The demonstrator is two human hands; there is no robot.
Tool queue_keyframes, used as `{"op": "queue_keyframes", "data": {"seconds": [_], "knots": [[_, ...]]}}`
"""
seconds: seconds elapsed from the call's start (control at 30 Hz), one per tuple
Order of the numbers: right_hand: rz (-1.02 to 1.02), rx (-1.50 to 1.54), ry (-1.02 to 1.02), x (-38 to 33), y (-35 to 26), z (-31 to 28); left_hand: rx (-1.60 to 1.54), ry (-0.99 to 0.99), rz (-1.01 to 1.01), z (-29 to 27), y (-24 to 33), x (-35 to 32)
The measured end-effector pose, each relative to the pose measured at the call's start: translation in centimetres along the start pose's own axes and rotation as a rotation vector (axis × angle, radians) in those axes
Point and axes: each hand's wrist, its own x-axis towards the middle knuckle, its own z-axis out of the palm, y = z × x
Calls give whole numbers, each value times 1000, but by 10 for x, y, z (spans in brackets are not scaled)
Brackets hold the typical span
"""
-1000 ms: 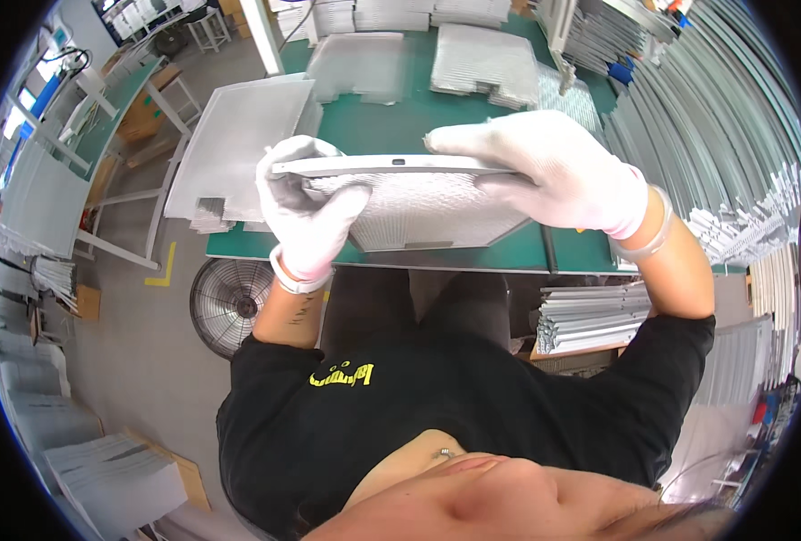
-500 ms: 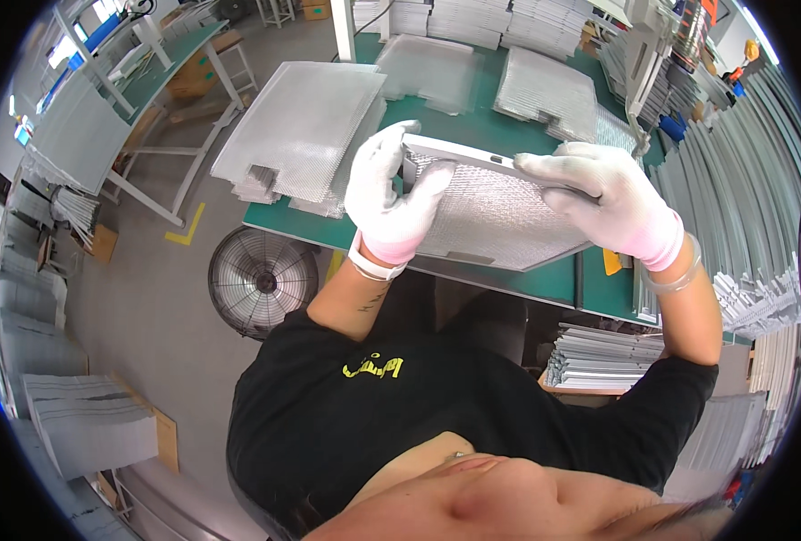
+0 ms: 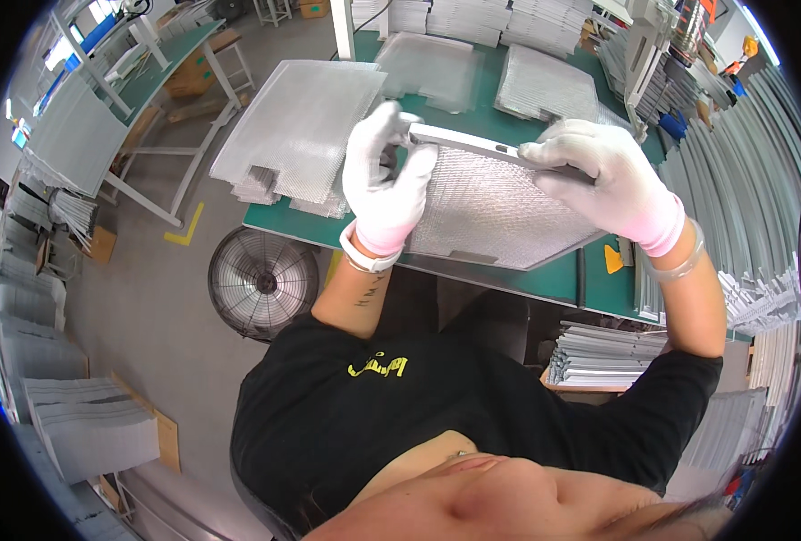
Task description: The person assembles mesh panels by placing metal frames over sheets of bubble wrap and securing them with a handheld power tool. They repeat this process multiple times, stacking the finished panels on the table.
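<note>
- Left hand [image 3: 384, 185], in a white glove with a pink cuff, is gripping the left end of a framed mesh filter panel [image 3: 500, 212]; its fingers [image 3: 375, 126] are curling together around the panel's upper left corner, pinching the metal frame.
- Right hand [image 3: 606, 180], gloved the same way, is lying over the right part of the panel's upper edge; its fingers [image 3: 545, 153] are pressing down, close together, on the frame strip [image 3: 459, 140], with the thumb hidden beneath.
- The mesh filter panel is being held between both hands above the near edge of the green table [image 3: 545, 279], tilting so that its upper frame edge is rising toward the camera while its lower edge is sitting near or on the table; contact there cannot be told.
- A stack of loose mesh sheets [image 3: 297, 126] is lying on the left part of the table, just beside the left hand.
- Further mesh pieces [image 3: 545, 86] are lying on the table behind the panel.
- A round floor fan [image 3: 263, 281] is standing on the floor below the table's left corner.
- Bundled metal frame strips [image 3: 599, 353] are sitting on a shelf under the table, to the right.
- A clear bangle [image 3: 685, 261] is circling the right wrist, and a white band the left wrist.
</note>
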Motion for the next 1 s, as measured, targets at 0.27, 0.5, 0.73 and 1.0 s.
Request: {"op": "queue_keyframes", "data": {"seconds": [0.27,0.5,0.73,1.0], "knots": [[177,60,-225,44,-17,-2,-173,-24,-152,-3,0,4],[1,-108,-165,41,-6,36,-96,-89,-52,-1,-1,0],[88,-330,-183,34,-12,41,65,-251,53,-1,-5,-2],[404,144,1110,-115,8,22,-43,-272,-42,-9,-18,-5]]}}
